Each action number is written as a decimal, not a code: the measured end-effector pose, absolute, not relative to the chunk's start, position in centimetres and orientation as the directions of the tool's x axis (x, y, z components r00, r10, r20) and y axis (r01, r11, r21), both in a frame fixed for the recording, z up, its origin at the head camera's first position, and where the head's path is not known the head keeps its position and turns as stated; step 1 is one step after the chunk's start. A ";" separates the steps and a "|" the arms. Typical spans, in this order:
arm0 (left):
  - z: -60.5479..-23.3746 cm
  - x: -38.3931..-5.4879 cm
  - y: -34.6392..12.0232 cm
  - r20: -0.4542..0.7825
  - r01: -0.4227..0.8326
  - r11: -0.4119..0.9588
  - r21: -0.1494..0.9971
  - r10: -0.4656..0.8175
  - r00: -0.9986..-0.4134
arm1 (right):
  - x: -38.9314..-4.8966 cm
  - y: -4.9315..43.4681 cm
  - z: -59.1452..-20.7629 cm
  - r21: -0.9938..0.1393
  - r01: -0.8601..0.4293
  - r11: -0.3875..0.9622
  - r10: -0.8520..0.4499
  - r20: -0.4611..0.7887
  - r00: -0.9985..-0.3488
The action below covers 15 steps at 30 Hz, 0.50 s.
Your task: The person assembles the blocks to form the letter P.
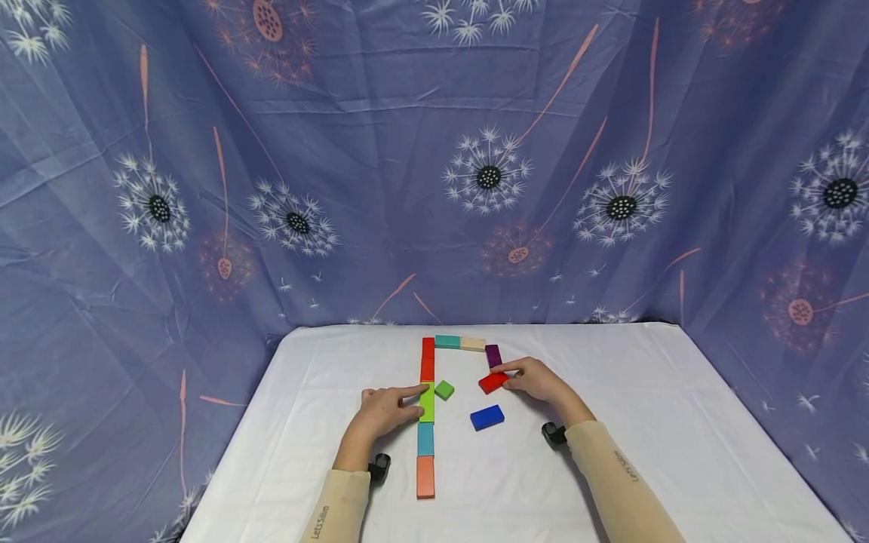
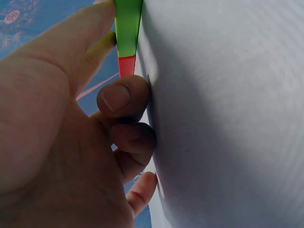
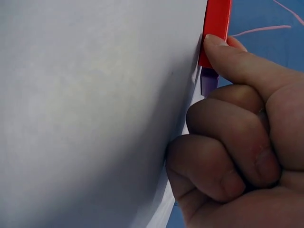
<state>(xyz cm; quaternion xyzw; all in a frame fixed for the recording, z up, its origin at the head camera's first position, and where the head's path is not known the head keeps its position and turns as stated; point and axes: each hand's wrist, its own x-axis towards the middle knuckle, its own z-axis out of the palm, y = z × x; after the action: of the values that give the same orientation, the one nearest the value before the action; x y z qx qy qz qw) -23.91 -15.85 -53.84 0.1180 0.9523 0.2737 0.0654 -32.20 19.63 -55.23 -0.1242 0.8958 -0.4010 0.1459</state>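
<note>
My left hand (image 1: 387, 413) touches a light green block (image 1: 427, 403) from its left side, the index finger straight and reaching onto it, the thumb at its left edge. In the left wrist view the other fingers are bent close to the cloth. With thumb and index finger my right hand (image 1: 538, 379) pinches a red block (image 1: 492, 383), which lies slanted near the lower end of a purple block (image 1: 493, 356). The right wrist view shows the thumb (image 3: 228, 54) on the red block's side and the remaining fingers curled into the palm.
Two red blocks (image 1: 428, 359), a light blue block (image 1: 425, 439) and an orange block (image 1: 425, 477) line up with the light green one. A teal block (image 1: 447, 342) and a cream block (image 1: 473, 344) run along the back. A green square (image 1: 444, 390) and a blue block (image 1: 487, 418) lie inside.
</note>
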 end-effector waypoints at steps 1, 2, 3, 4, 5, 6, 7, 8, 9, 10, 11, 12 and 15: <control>-53.9 -23.9 -15.9 -0.061 0.188 0.822 0.538 0.260 -0.964 | -32.3 19.7 -55.2 -0.754 -0.107 0.648 -0.343 -0.163 -0.925; -53.9 -23.9 -15.9 -0.062 0.186 0.822 0.538 0.259 -0.964 | -32.3 19.7 -55.2 -0.753 -0.110 0.648 -0.347 -0.163 -0.924; -53.9 -23.9 -15.9 -0.064 0.185 0.822 0.539 0.258 -0.964 | -32.4 19.8 -55.2 -0.752 -0.112 0.650 -0.350 -0.165 -0.922; -53.9 -23.9 -15.9 -0.064 0.184 0.821 0.540 0.258 -0.964 | -32.4 19.8 -55.2 -0.751 -0.112 0.651 -0.352 -0.167 -0.921; -53.9 -23.9 -15.9 -0.065 0.182 0.822 0.540 0.256 -0.964 | -32.5 19.8 -55.2 -0.751 -0.114 0.651 -0.354 -0.168 -0.920; -54.0 -23.9 -15.9 -0.065 0.182 0.822 0.539 0.256 -0.965 | -32.5 19.8 -55.1 -0.749 -0.115 0.653 -0.355 -0.169 -0.919; -54.0 -23.9 -15.9 -0.065 0.181 0.822 0.540 0.255 -0.965 | -32.5 19.8 -55.1 -0.748 -0.116 0.653 -0.357 -0.169 -0.919; -54.0 -23.9 -15.9 -0.063 0.182 0.822 0.539 0.255 -0.965 | -32.5 19.9 -55.1 -0.746 -0.119 0.655 -0.359 -0.169 -0.918; -54.0 -23.9 -15.9 -0.062 0.184 0.823 0.537 0.255 -0.965 | -32.5 19.9 -55.1 -0.745 -0.122 0.656 -0.361 -0.167 -0.918; -54.0 -24.0 -15.9 -0.059 0.186 0.824 0.536 0.256 -0.965 | -32.5 19.9 -55.0 -0.744 -0.125 0.656 -0.363 -0.166 -0.917; -54.0 -24.0 -15.9 -0.058 0.187 0.824 0.535 0.257 -0.965 | -32.5 19.9 -55.0 -0.744 -0.128 0.656 -0.366 -0.165 -0.916; -54.0 -23.9 -15.9 -0.058 0.187 0.824 0.535 0.257 -0.965 | -32.5 19.9 -54.9 -0.743 -0.131 0.656 -0.369 -0.164 -0.915; -53.9 -23.9 -15.9 -0.057 0.187 0.820 0.541 0.258 -0.964 | -32.4 19.9 -54.8 -0.741 -0.149 0.655 -0.383 -0.155 -0.911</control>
<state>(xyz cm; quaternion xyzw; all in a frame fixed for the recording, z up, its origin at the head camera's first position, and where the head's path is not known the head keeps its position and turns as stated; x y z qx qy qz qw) -23.92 -15.87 -53.92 0.1171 0.9517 0.2764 0.0641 -32.39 19.86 -54.77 -0.1483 0.8970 -0.3882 0.1507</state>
